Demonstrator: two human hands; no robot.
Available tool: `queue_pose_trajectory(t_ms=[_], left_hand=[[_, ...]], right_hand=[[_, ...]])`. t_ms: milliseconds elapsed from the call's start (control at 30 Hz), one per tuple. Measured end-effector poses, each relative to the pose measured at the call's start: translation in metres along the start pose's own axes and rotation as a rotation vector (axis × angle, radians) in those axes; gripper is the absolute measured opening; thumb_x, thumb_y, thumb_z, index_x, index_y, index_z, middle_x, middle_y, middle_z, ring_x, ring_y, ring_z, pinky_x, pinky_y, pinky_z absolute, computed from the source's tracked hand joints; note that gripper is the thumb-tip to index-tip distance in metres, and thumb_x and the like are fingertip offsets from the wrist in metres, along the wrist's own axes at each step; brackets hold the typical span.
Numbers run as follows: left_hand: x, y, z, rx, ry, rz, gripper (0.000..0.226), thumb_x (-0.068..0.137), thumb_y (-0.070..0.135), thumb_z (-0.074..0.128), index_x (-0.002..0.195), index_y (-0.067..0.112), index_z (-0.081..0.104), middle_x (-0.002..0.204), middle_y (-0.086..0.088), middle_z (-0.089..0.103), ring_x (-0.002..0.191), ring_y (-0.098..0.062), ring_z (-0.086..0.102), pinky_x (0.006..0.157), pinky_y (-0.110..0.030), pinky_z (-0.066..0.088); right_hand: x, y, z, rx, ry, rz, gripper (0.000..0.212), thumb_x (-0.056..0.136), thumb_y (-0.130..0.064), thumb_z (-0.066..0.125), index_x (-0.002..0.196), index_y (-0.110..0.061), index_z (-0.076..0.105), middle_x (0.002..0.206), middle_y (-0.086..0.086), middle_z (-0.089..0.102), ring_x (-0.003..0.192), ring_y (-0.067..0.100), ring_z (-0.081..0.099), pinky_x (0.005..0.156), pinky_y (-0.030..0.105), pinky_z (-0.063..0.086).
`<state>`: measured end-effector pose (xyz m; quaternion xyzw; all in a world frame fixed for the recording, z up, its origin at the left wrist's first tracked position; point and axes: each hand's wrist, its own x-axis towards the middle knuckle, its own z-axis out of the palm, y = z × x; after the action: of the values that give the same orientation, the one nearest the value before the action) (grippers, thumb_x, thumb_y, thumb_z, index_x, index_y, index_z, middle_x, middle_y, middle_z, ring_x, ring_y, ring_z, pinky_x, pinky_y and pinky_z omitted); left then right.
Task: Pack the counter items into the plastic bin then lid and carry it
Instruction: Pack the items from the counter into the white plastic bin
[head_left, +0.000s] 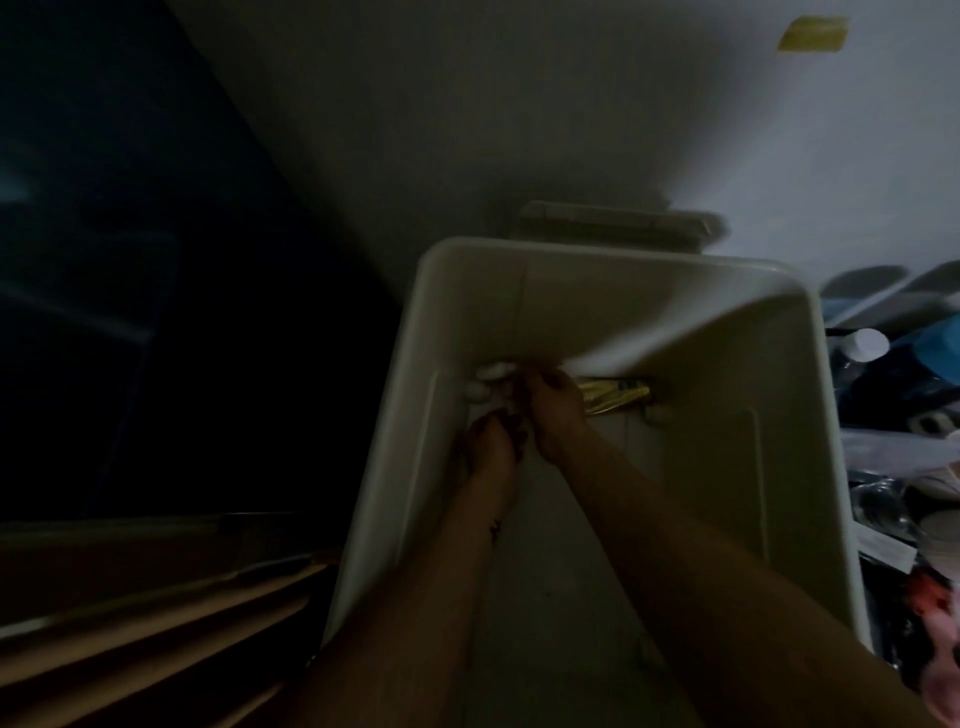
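We have both hands deep in the bin (727, 467), working at its far end, so we judge the step in hand to be settling items on the bin's floor. The left hand (493, 449) and right hand (553, 410) lie close together, the right a little further in. Both show curled fingers, but the light is dim and the picture blurred, so we cannot tell whether either one grips something or only nudges it.

To do this step well, we would push the small things tight into the far corners and lay them flat, keeping the middle of the floor free for bulkier pieces and the load low enough for a lid to seat. We would also let go fully before drawing the arms out, so that nothing gets dragged back along the floor.

The white items (491, 382) sit in the bin's far left corner, just beyond the left hand and beside the right hand's fingertips; whether they touch we cannot say. The gold packet (615, 395) lies along the far wall just to the right of the right hand.

More things wait in the pile (893, 374) to the right of the bin, among them a bottle (865, 343) with a white cap, so we judge the packing far from done. We see no lid that we can be sure of.
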<state>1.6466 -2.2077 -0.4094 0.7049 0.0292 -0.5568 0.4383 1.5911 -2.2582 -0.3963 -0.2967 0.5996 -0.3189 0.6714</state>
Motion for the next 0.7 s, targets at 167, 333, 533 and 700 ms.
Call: queue_pose_trajectory(t_ms=[167,333,533,700], left_hand=[[-0.018,-0.008,0.001,0.073,-0.099,-0.022,0.025,0.096,0.018,0.048,0.096,0.011,0.072,0.095,-0.011,0.072,0.092,-0.031,0.067,0.076,-0.037,0.053],[-0.044,-0.003,-0.003,0.072,-0.118,0.02,0.032,0.097,0.019,0.043,0.112,0.007,0.068,0.108,-0.012,0.072,0.09,-0.022,0.069,0.073,-0.033,0.053],[-0.082,0.012,-0.003,0.087,-0.21,0.098,0.026,0.097,0.02,0.044,0.106,0.013,0.067,0.107,-0.005,0.069,0.081,-0.013,0.065,0.063,-0.026,0.046],[-0.116,0.026,-0.003,0.053,-0.314,0.153,0.024,0.101,0.025,0.04,0.091,0.022,0.062,0.098,0.002,0.068,0.082,-0.01,0.063,0.068,-0.027,0.045]], right_hand=[[-0.024,0.009,-0.014,0.046,0.054,0.005,0.026,0.091,-0.004,0.054,0.082,-0.018,0.074,0.088,0.011,0.071,0.084,0.027,0.065,0.075,0.035,0.052],[-0.058,0.002,-0.034,0.176,0.103,0.101,0.022,0.094,-0.004,0.053,0.114,-0.004,0.064,0.092,0.016,0.065,0.083,0.027,0.062,0.073,0.036,0.051],[-0.104,-0.021,-0.054,0.24,0.079,0.082,0.03,0.101,-0.012,0.046,0.13,-0.007,0.052,0.113,0.011,0.062,0.101,0.023,0.062,0.091,0.034,0.052],[-0.14,-0.042,-0.069,0.345,0.052,0.0,0.03,0.1,-0.004,0.039,0.125,-0.004,0.054,0.119,0.015,0.063,0.107,0.027,0.064,0.089,0.033,0.053]])
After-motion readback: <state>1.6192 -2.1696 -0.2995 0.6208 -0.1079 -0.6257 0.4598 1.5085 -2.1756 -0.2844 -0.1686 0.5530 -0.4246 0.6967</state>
